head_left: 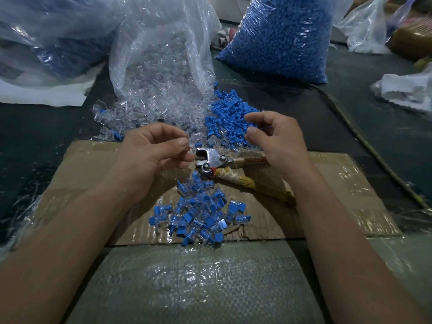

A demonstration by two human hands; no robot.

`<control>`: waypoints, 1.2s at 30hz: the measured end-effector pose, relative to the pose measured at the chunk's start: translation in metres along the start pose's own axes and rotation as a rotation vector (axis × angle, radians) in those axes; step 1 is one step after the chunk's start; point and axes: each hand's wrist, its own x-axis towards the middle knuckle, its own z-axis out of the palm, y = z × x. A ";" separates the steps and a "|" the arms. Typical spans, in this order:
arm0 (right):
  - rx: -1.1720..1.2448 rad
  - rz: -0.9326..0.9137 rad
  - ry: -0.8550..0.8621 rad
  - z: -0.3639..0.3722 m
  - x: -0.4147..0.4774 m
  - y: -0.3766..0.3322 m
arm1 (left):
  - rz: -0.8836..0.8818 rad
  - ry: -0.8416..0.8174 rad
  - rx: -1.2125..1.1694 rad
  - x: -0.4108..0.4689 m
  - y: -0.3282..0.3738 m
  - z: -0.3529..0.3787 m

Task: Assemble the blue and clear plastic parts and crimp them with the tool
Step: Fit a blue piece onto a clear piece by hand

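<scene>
A metal crimp tool (210, 160) is lying on a taped cardboard sheet (339, 188), its shiny jaws pointing left and its handles, wrapped in yellowed tape, trailing right. The left hand (152, 155) is curling beside the jaws, thumb and forefinger pinching what looks like a small clear part; it is too glassy to tell for sure. The right hand (275, 141) is hovering half-open above the handles, fingers bent, gripping nothing that can be seen. Just beyond the hands, a loose heap of ridged blue parts (229, 118) is sitting against a spill of clear parts (145, 106) pouring from a crinkled plastic bag (163, 43). Nearer the person, a pile of joined pieces (198, 213), blue inside clear shells, is resting on the cardboard. A bulging bag of blue parts (280, 38) is standing farther back on the dark bench (374, 108). A woven sack (198, 284) under glossy film is filling the foreground between the forearms.
</scene>
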 end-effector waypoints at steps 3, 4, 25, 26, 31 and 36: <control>-0.008 -0.050 -0.061 0.002 -0.006 -0.006 | -0.005 0.001 0.028 0.001 0.000 0.000; 0.008 -0.059 -0.072 0.004 -0.008 -0.009 | -0.008 0.004 0.026 0.001 0.001 0.001; -0.006 -0.279 -0.070 0.034 -0.032 -0.035 | 0.194 0.063 0.236 -0.007 0.001 0.017; -0.017 -0.279 -0.068 0.034 -0.032 -0.035 | 0.202 0.060 0.252 -0.008 0.001 0.017; -0.044 -0.304 -0.061 0.037 -0.032 -0.034 | 0.251 0.065 0.345 -0.009 0.000 0.018; -0.032 -0.319 -0.070 0.038 -0.031 -0.032 | 0.279 0.006 0.375 -0.013 0.003 0.020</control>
